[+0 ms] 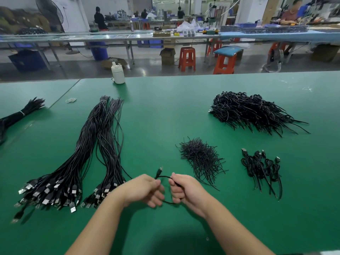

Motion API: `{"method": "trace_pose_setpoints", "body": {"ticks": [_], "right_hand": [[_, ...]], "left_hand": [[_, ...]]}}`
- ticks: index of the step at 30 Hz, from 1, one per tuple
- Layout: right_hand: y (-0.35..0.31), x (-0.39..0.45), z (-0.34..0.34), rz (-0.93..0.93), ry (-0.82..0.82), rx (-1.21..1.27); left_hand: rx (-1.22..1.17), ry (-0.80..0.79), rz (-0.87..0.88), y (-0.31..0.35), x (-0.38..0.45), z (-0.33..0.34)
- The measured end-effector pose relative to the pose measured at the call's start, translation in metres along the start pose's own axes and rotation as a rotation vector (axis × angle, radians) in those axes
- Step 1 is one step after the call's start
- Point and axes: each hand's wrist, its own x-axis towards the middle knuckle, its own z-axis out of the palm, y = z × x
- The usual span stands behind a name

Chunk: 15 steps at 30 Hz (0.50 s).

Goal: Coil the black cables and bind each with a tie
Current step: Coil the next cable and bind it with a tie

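Note:
My left hand point(145, 189) and my right hand point(185, 191) both grip one black cable point(164, 176), held as a small loop between them just above the green table point(165, 111). Its small plug end sticks up beside my left thumb. Long bundles of straight black cables point(88, 148) with USB plugs lie to the left. A heap of short black ties point(200, 159) lies just beyond my right hand. A small group of coiled, bound cables point(263, 168) sits to the right, and a large pile of coiled cables point(252, 111) lies farther back.
A white bottle point(117, 73) stands at the table's far edge. Rubber bands point(71, 100) lie at the back left, beside another banded cable bundle point(20, 113). Red stools point(186, 58), benches and seated people fill the room beyond.

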Motion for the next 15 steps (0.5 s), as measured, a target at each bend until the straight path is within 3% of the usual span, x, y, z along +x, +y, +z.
{"method": "trace_pose_setpoints", "body": {"ticks": [3,6,9,12,15], "right_hand": [[0.005,-0.002,0.003,-0.01,-0.048,-0.06],[0.016,-0.003,0.002,0.015,-0.102,-0.129],[0.03,-0.002,-0.004,0.064,-0.075,-0.196],[0.038,0.001,-0.014,0.097,-0.002,-0.144],[0.033,0.004,-0.023,0.107,0.051,0.047]], "left_hand": [[-0.443,0.237,0.176,0.002,0.014,0.001],[-1.09,0.294,0.351,0.01,0.019,-0.005],[-1.468,0.348,0.481,0.02,0.019,-0.021],[-1.399,0.186,0.513,0.025,0.003,-0.026],[-0.887,-0.123,0.399,0.019,-0.013,-0.023]]}}
